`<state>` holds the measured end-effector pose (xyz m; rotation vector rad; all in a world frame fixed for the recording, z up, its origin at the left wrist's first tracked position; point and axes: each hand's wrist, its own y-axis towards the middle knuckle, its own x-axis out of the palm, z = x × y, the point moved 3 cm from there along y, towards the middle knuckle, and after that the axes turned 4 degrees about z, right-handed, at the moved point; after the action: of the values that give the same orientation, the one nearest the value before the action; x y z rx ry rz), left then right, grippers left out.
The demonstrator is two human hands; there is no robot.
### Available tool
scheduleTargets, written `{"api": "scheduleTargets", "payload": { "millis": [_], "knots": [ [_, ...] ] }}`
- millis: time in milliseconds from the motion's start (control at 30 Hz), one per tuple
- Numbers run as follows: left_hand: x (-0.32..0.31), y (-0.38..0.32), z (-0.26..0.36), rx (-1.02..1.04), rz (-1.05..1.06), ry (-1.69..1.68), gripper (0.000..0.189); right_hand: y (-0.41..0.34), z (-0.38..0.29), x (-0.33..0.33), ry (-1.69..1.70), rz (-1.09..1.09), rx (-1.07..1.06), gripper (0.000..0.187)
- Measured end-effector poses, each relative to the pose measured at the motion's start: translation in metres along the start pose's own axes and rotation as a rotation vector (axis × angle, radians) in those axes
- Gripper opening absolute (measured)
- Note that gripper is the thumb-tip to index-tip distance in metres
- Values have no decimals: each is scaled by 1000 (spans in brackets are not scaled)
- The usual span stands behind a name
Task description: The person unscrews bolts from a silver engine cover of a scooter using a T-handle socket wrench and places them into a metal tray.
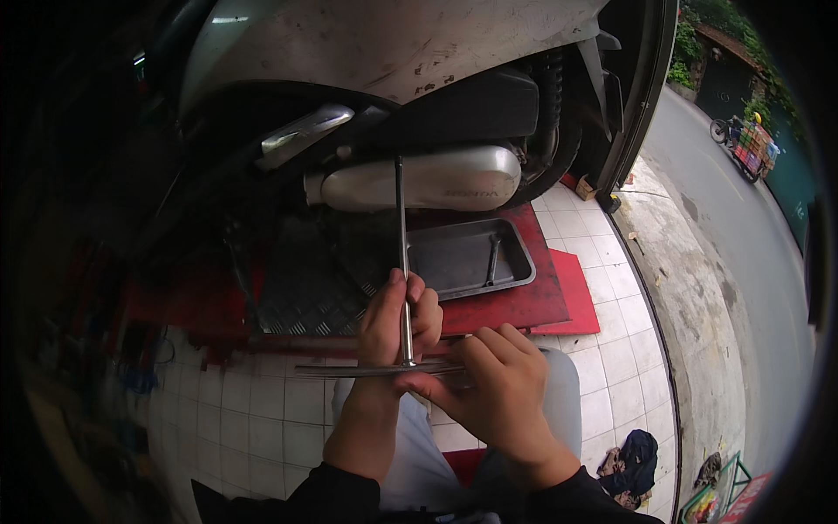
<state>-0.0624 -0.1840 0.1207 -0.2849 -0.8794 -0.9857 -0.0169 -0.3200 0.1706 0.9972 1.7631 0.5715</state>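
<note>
A long T-handle socket wrench point(402, 223) points away from me towards a scooter's silver exhaust cover point(452, 177). Around its shaft, near the crossbar, the fingers of my left hand point(402, 321) are wrapped. My right hand point(501, 390) grips the right side of the crossbar, its thumb along the near side. The crossbar's left arm point(334, 371) sticks out free. The far tip overlaps the cover's upper edge in view; whether it touches anything there I cannot tell.
A metal tray point(452, 281) holding a spanner point(492, 260) rests on a red platform point(543, 288) with a black tread plate point(314, 308). White tiles point(609, 367) surround it. Dark cloths point(635, 462) lie right. Beyond the doorway, a loaded motorcycle point(749, 150) is on the road.
</note>
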Motion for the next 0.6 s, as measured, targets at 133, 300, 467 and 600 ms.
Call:
{"api": "scheduleTargets", "payload": {
  "millis": [133,300,467,600],
  "knots": [
    [12,7,-15,-2,2,41,34,0,15,-12,33,28,31,45],
    [18,12,-26,-54,4,71,35,0,27,-23,9,12,52,46],
    [17,15,-26,-30,85,158,37,6,33,-23,52,21,64,44],
    [19,15,-26,-32,18,178,46,4,40,-24,85,38,79,39]
  ]
}}
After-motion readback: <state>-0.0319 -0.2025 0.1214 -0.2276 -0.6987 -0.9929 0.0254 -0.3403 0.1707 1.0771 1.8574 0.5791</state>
